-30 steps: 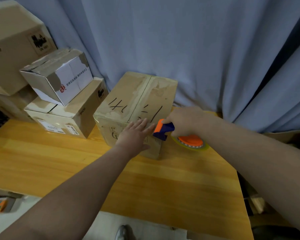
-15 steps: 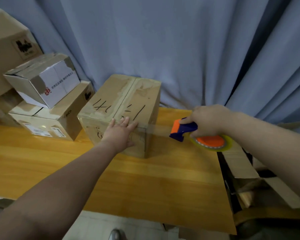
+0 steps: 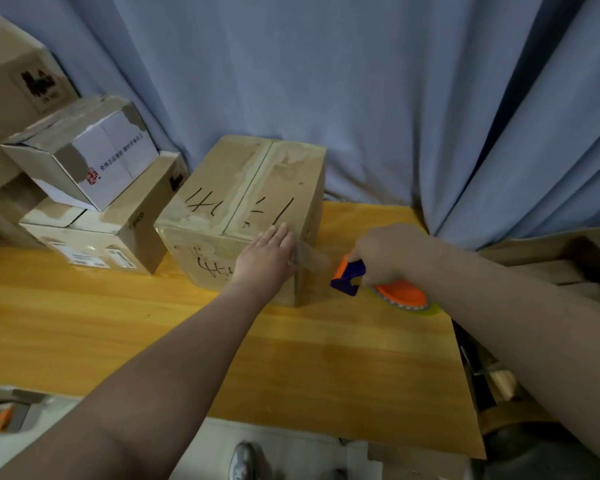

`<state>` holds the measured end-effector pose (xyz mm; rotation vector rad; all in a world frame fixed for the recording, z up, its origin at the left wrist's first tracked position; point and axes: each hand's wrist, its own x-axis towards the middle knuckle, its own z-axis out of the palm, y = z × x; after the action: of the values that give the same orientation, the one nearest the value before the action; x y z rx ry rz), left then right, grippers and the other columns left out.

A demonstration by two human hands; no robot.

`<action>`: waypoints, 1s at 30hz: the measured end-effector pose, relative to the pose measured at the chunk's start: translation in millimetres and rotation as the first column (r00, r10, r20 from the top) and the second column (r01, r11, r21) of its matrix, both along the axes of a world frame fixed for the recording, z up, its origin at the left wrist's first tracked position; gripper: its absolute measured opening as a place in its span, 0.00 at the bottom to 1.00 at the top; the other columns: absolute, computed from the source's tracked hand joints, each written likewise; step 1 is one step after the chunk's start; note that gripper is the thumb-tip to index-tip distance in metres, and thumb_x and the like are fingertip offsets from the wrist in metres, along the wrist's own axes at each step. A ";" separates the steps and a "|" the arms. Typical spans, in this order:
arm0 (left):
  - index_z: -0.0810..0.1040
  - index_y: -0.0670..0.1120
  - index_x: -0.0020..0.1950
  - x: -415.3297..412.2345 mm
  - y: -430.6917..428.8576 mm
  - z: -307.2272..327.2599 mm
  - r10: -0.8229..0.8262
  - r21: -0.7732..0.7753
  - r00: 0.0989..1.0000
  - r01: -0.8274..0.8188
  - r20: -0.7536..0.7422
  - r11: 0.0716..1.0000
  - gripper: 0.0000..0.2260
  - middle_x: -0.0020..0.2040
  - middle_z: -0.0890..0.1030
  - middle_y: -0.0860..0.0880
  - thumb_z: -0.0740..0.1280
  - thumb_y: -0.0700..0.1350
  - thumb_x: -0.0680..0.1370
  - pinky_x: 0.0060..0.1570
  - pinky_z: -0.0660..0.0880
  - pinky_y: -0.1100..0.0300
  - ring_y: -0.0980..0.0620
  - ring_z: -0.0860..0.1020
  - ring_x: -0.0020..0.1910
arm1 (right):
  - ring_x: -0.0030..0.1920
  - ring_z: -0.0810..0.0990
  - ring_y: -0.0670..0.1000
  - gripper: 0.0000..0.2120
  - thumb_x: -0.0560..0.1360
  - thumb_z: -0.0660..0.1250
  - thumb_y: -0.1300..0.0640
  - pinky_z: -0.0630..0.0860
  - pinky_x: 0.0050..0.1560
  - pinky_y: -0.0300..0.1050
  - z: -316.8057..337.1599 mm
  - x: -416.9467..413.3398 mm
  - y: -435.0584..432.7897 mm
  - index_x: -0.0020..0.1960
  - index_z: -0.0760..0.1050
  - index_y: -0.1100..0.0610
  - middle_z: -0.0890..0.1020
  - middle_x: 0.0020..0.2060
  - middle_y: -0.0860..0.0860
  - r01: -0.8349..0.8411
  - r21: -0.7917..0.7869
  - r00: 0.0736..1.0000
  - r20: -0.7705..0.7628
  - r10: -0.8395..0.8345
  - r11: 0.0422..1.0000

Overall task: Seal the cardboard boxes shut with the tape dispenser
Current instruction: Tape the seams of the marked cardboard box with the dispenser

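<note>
Where the desk [image 3: 222,358] reached its far left corner, a white box [image 3: 84,157] sat tilted on a brown carton [image 3: 118,233]. Just beside the carton stood the cardboard box [image 3: 257,188] marked with black handwriting, near the middle of the far edge against the blue curtain [image 3: 361,81]. The left hand [image 3: 265,258] lay flat, fingers straight and together, on the box's front face at its right corner, pressing the end of a clear tape strip [image 3: 310,258]. The strip stretched rightward to the blue-and-orange tape dispenser [image 3: 378,285], just right of the box, which the right hand [image 3: 392,254] gripped with curled fingers.
</note>
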<state>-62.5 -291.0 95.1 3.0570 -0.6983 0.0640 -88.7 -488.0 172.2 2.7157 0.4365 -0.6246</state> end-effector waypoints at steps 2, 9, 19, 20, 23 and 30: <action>0.57 0.46 0.76 2.2 -2.1 -3.4 0.021 -0.062 0.999 -0.020 0.024 0.998 0.26 0.79 0.53 0.47 0.59 0.53 0.81 0.74 0.50 0.54 0.49 0.52 0.77 | 0.36 0.73 0.49 0.15 0.73 0.65 0.51 0.65 0.29 0.41 0.5 4.8 5.6 0.59 0.77 0.46 0.77 0.39 0.47 0.030 -0.006 0.999 -0.012 -0.030 1.000; 0.67 0.40 0.68 0.8 -14.4 -21.8 0.145 -0.166 0.983 -0.124 0.117 0.978 0.30 0.72 0.67 0.42 0.68 0.57 0.75 0.73 0.54 0.49 0.43 0.59 0.75 | 0.43 0.77 0.50 0.20 0.73 0.68 0.48 0.68 0.33 0.42 9.3 10.7 -2.6 0.64 0.74 0.47 0.80 0.45 0.47 0.072 0.040 0.996 -0.064 -0.069 0.997; 0.67 0.41 0.67 1.3 -19.6 -23.5 0.195 -0.235 0.974 -0.164 0.112 0.958 0.37 0.73 0.66 0.43 0.67 0.67 0.70 0.74 0.51 0.50 0.44 0.57 0.76 | 0.44 0.78 0.51 0.18 0.72 0.67 0.47 0.69 0.36 0.43 -4.9 6.4 -17.8 0.62 0.76 0.47 0.81 0.46 0.48 0.136 0.194 0.987 -0.115 -0.116 0.971; 0.67 0.41 0.67 0.7 -19.7 -22.1 0.193 -0.230 0.975 -0.165 0.107 0.959 0.38 0.73 0.65 0.43 0.66 0.68 0.70 0.74 0.51 0.50 0.44 0.56 0.76 | 0.43 0.78 0.51 0.18 0.72 0.67 0.46 0.69 0.35 0.43 -6.8 5.1 -18.9 0.61 0.77 0.47 0.82 0.45 0.49 0.162 0.215 0.982 -0.130 -0.136 0.963; 0.65 0.42 0.69 -1.9 -21.7 -20.0 0.173 -0.212 0.980 -0.150 0.093 0.966 0.38 0.74 0.63 0.44 0.64 0.68 0.71 0.74 0.49 0.50 0.45 0.54 0.77 | 0.42 0.77 0.51 0.18 0.72 0.66 0.46 0.68 0.35 0.43 -17.8 -1.7 -15.3 0.60 0.78 0.49 0.82 0.45 0.50 0.215 0.250 0.971 -0.158 -0.179 0.944; 0.64 0.42 0.68 1.5 -15.0 -16.1 0.178 -0.180 0.981 -0.163 0.074 0.970 0.37 0.74 0.63 0.43 0.62 0.69 0.72 0.74 0.51 0.49 0.44 0.54 0.76 | 0.41 0.76 0.51 0.09 0.71 0.67 0.51 0.73 0.39 0.45 -59.2 -18.0 -16.3 0.49 0.78 0.51 0.77 0.40 0.48 0.233 -0.081 0.942 -0.227 -0.246 0.969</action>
<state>-60.9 -306.1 79.1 2.9519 -0.4060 0.2501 -106.7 -504.3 113.1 2.6751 0.1389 -1.0161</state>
